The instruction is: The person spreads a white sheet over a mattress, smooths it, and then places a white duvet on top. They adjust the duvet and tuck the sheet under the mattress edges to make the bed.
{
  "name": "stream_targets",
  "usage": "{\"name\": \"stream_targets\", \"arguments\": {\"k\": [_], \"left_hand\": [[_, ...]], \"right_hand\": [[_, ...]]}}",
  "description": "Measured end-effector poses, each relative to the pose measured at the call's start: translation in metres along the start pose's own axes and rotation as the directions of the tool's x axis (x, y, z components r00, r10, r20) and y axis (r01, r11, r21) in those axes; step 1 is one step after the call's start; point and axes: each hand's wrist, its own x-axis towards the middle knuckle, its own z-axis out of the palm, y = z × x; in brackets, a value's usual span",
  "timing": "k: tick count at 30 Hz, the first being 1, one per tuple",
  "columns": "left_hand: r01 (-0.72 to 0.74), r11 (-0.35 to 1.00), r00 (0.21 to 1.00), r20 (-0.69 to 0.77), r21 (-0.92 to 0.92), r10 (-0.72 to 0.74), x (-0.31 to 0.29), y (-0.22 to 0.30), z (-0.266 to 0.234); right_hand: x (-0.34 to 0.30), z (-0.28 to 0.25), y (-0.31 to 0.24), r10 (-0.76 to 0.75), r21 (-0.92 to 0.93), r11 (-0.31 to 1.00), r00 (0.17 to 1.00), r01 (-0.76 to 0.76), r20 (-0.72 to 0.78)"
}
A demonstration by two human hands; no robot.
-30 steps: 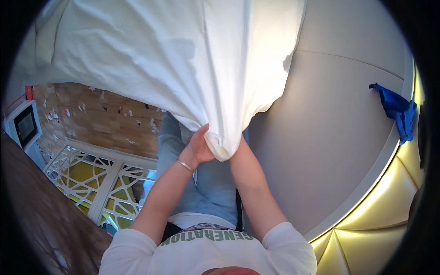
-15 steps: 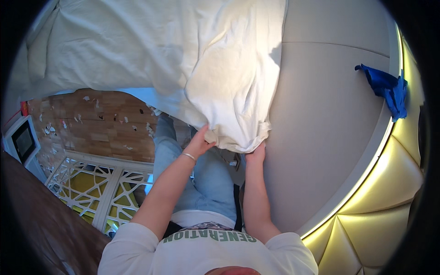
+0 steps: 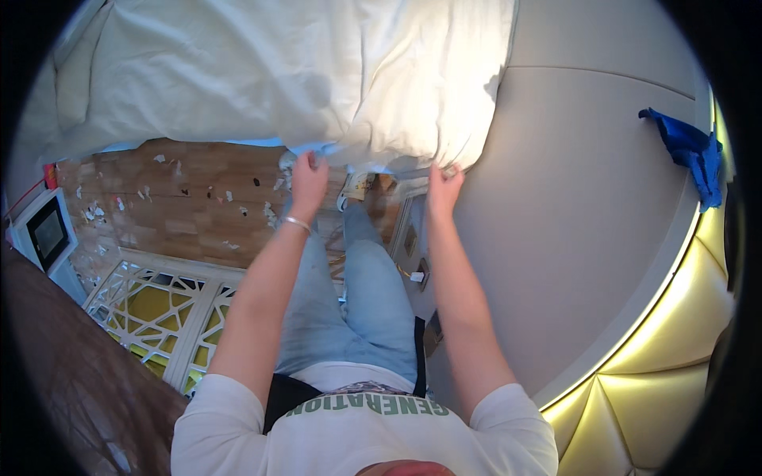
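Note:
A creamy white bed sheet (image 3: 317,79) lies over the bed, lightly wrinkled, its near edge hanging in front of me. My left hand (image 3: 308,186), with a bracelet at the wrist, is closed with its fingertips at that edge, seemingly pinching the hem. To the right, my right hand (image 3: 443,193) has its fingers closed on the sheet's near right corner. Between the two hands the edge runs roughly level, and a strip of light blue shows beneath it.
A smooth grey panel (image 3: 579,190) stretches along the right, bordered by a lit padded wall (image 3: 667,317). Crumpled blue cloth (image 3: 689,151) lies by that border. White scraps dot the wooden floor (image 3: 175,214). At left are a lattice panel (image 3: 202,317) and a white-framed screen (image 3: 48,234).
Both hands have moved forward, away from my body. The sheet's bunched near corner has been spread flatter, and its edge has drawn back, uncovering more floor and my shoe.

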Motion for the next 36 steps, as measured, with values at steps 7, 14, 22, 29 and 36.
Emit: {"name": "stream_targets", "arguments": {"k": [7,14,22,29,36], "left_hand": [[-0.439,0.878,0.897,0.140,0.189,0.419,0.051,0.059,-0.015],[-0.446,0.832,0.875,0.357,0.330,0.328,0.052,0.092,0.011],[-0.569,0.822,0.820,0.083,0.007,0.567,0.061,0.121,0.026],[-0.377,0.923,0.892,0.240,-0.076,0.383,0.049,0.161,0.007],[-0.330,0.914,0.898,0.376,0.234,0.228,0.038,0.151,-0.011]], "right_hand": [[0.062,0.020,-0.047,0.123,-0.102,0.986,0.991,-0.129,-0.061],[0.039,0.008,-0.076,0.126,0.462,0.885,0.985,-0.057,-0.120],[0.062,-0.015,-0.083,-0.407,-0.376,0.865,0.903,0.332,-0.139],[0.096,-0.014,-0.059,-0.081,-0.271,0.961,0.991,0.049,-0.108],[0.101,-0.014,-0.064,-0.009,-0.262,0.965,1.000,0.008,-0.002]]}}
